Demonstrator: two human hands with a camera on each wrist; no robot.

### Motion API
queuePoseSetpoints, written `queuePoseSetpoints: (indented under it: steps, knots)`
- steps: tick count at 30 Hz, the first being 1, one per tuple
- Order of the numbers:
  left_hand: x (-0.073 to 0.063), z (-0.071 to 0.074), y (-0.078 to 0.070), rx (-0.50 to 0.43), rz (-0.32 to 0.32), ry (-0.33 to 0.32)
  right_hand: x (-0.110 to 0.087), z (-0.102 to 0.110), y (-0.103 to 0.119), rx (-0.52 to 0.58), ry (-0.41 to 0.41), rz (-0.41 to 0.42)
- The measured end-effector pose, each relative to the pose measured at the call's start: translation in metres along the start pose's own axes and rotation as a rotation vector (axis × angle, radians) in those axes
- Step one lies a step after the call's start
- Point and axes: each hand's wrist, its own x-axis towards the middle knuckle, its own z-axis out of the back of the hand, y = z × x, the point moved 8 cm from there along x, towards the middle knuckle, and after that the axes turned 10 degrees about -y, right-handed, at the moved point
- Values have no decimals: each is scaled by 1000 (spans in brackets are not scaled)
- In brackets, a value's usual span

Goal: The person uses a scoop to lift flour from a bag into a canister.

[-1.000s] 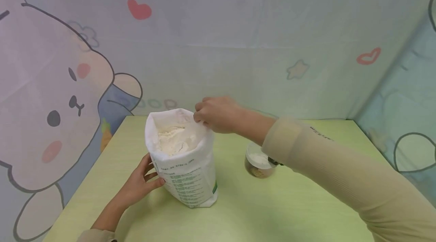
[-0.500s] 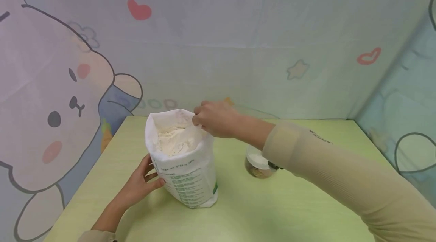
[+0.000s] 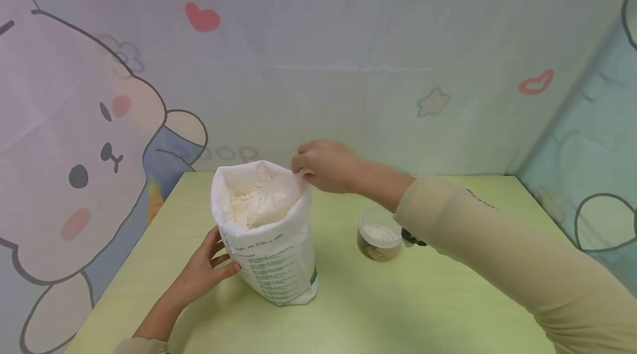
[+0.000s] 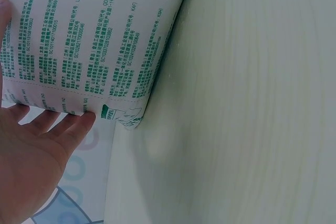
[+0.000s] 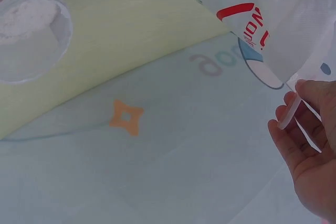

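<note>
A white bag of flour [image 3: 278,265] with green print stands upright, its top open and pale flour [image 3: 244,202] showing inside. My left hand [image 3: 201,274] grips the bag's lower left side, thumb on the front and fingers round the side; the left wrist view shows this hand [image 4: 31,156] against the printed panel. At the bag's right rim, my right hand [image 3: 328,166] pinches the thin, whitish translucent handle of what looks like a plastic scoop [image 5: 290,113]. The scoop's other end is hidden or hard to tell from the flour.
A clear round tub [image 3: 380,240] with white powder in it stands on the pale wooden table [image 3: 398,310], right of the bag and below my right forearm. A printed cloth backdrop [image 3: 348,66] rises behind the table and along both sides.
My right hand has dipped a little, then risen and shifted slightly right and away from me. The flour's surface inside the bag has changed shape. My left hand and the bag stay put.
</note>
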Motion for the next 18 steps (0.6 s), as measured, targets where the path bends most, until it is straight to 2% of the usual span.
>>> queuePoseSetpoints:
  steps: [5, 12, 18]
  knots:
    - [0, 0, 0, -4, 2, 3, -3, 1, -5, 53, -28, -8]
    - [-1, 0, -2, 6, 3, 6, -8, -1, -12, 106, -27, -42]
    - [-1, 0, -2, 22, 4, 5, -12, -1, -15, 128, -40, -38]
